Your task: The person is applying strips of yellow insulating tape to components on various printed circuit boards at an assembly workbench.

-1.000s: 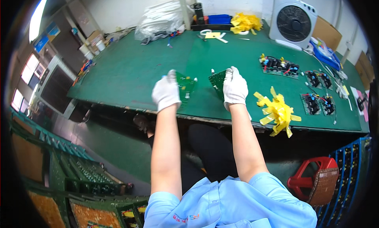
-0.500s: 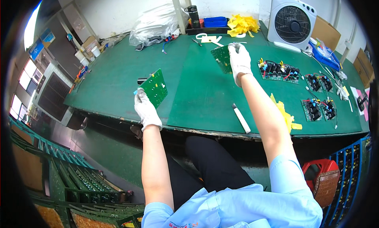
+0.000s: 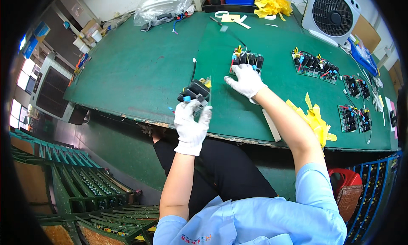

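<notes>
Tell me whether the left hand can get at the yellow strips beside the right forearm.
Probably not directly: the right forearm lies between the left hand and the yellow strips, and that hand appears occupied with a board.

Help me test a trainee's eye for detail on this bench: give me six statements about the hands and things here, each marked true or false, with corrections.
1. The left hand holds a circuit board with black components. True.
2. The right hand is bare. False: it wears a white glove.
3. The right hand is at a second circuit board. True.
4. The fan stands at the left end of the table. False: it stands at the back right.
5. A bundle of yellow strips lies near the table's front edge. True.
6. The chair at the lower right is green. False: it is red and brown.
</notes>
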